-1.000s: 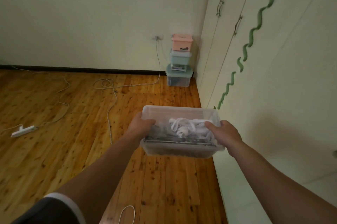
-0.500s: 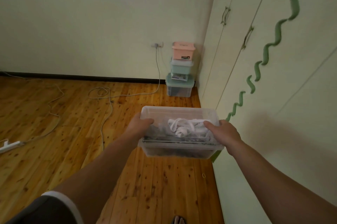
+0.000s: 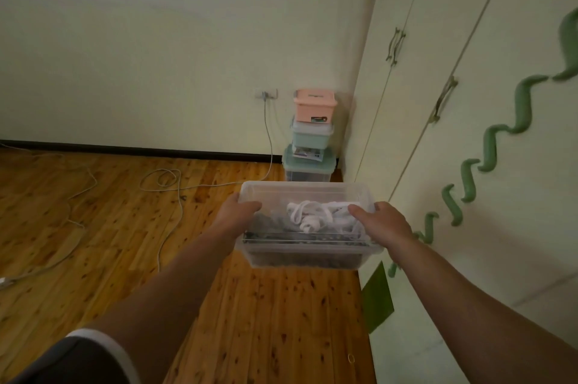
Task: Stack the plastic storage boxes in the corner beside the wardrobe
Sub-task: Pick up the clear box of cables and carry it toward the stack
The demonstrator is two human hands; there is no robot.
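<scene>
I carry a clear plastic box (image 3: 308, 254) in front of me, above the floor, with white cord and dark items inside. My left hand (image 3: 238, 211) grips its left rim and my right hand (image 3: 383, 221) grips its right rim. In the far corner by the wardrobe (image 3: 438, 139) three boxes stand stacked: a pink box (image 3: 315, 106) on top, a pale green box (image 3: 311, 135) in the middle and a larger green-lidded box (image 3: 308, 166) on the floor.
White cables (image 3: 169, 183) trail over the wooden floor at left, one running up to a wall socket (image 3: 266, 93). Wardrobe doors with a green wavy decoration (image 3: 488, 149) line the right side. A green sticker (image 3: 377, 299) sits low on the wardrobe.
The view has moved closer to the corner; the stacked boxes look larger. Both hands keep the same hold on the clear box. The power strip at left has gone out of view.
</scene>
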